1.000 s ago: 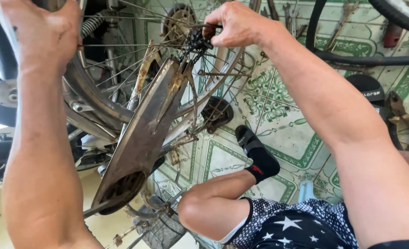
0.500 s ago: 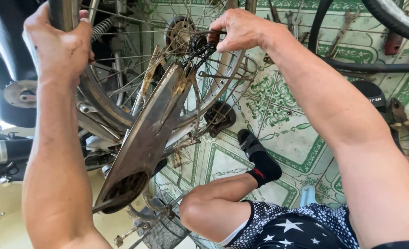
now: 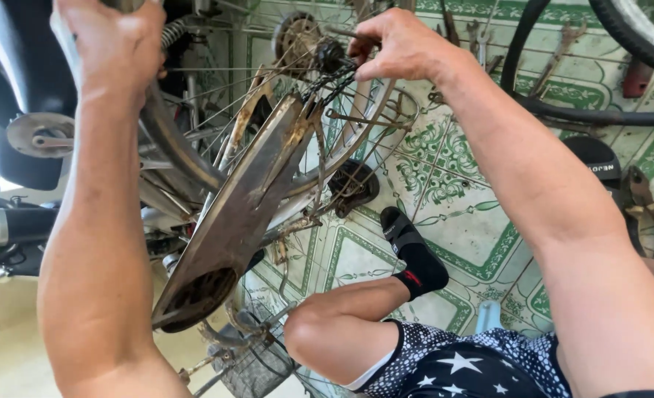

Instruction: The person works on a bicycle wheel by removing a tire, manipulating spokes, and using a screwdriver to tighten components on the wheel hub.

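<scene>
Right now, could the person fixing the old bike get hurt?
Maybe. The right hand has its fingers at the chain and sprocket by the wheel hub, so they could get pinched if the wheel turns. The rusty chain guard has thin edges that might scratch the left hand gripping the frame above.

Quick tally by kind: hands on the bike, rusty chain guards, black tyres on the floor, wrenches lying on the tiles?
Bare hands: 2, left hand on the wheel rim, right hand at the rear sprocket
Rusty metal chain guard: 1
Black rubber tyres: 2
Metal wrenches: at least 2
Total: 7
</scene>
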